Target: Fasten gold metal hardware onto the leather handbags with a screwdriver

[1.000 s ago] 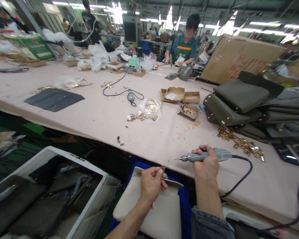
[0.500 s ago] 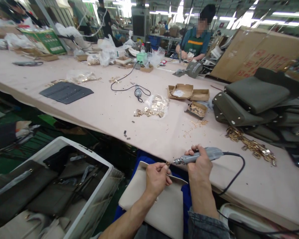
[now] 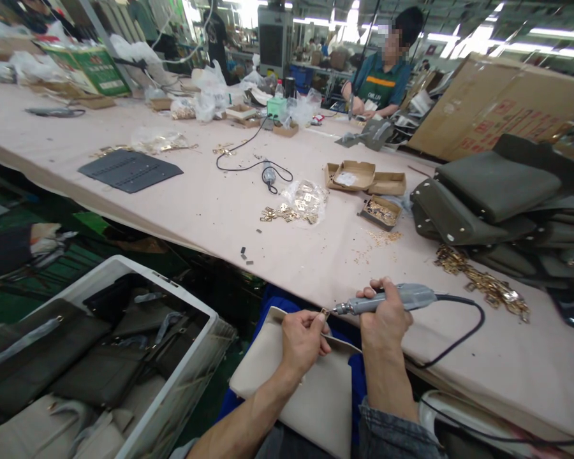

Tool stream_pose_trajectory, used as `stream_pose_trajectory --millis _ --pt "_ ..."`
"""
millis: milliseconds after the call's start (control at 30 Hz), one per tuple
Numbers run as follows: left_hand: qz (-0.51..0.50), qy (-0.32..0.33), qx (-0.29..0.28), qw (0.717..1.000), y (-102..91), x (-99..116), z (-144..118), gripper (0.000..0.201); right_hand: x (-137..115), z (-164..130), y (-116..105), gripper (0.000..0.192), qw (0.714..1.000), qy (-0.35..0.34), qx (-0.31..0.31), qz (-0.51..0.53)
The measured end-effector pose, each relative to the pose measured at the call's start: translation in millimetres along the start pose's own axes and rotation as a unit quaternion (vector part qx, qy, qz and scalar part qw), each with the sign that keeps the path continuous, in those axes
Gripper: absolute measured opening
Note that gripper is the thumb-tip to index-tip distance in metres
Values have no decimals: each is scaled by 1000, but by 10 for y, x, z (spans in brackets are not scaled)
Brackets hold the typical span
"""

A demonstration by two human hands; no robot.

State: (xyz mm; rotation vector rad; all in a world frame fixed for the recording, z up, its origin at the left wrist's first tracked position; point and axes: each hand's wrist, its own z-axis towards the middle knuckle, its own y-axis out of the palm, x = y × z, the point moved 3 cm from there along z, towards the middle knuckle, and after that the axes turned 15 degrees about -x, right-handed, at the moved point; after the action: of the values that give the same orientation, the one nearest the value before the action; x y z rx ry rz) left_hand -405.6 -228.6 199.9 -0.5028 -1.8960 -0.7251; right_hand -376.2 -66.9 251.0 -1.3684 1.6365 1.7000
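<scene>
A small brass clip (image 3: pixel 324 313) sits on the top edge of a beige bag (image 3: pixel 299 389), which rests on the person's lap below the edge of the table (image 3: pixel 210 217). The left hand (image 3: pixel 302 338) is pinched shut on that clip and on the bag's edge. The right hand (image 3: pixel 384 317), just beside it, is wrapped around a grey electric screwdriver (image 3: pixel 387 299), whose tip points left and meets the clip. One black cord (image 3: pixel 459 341) loops from the tool's rear across the table to the right of that hand.

Beyond the right hand and a little to its right lies a heap of brass fittings (image 3: pixel 481 280), too many to count, and past it a stack of dark green bags (image 3: pixel 488 197), of which at least two show clearly. Straight ahead of the hands sit three shallow cardboard trays (image 3: pixel 363 182), one of them holding brass parts, and a clear plastic packet of fittings (image 3: pixel 301 201) with more spilled beside it. A second screwdriver (image 3: pixel 268 173) with its own cord lies further out. Two tiny dark pieces (image 3: pixel 245 254) lie near the table's edge, ahead and left of the left hand. A dark grey panel (image 3: pixel 129 169) lies far to the left.

Left of the left hand, below table height, stands one white crate (image 3: pixel 191 357) filled with bags. At the far end of the table another person in a green top (image 3: pixel 380 89) works.
</scene>
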Motion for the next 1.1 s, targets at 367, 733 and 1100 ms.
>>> stream_pose_trajectory --millis 367,733,1100 --pt "27 -7 31 999 -22 19 -15 31 -41 -96 42 25 1000 -15 -6 -6" --pt "34 -11 38 999 -19 43 -25 31 -75 -165 70 29 999 -43 -21 -12" --pt "32 -6 35 999 -16 22 -28 29 -114 -245 123 28 996 -77 -27 -28"
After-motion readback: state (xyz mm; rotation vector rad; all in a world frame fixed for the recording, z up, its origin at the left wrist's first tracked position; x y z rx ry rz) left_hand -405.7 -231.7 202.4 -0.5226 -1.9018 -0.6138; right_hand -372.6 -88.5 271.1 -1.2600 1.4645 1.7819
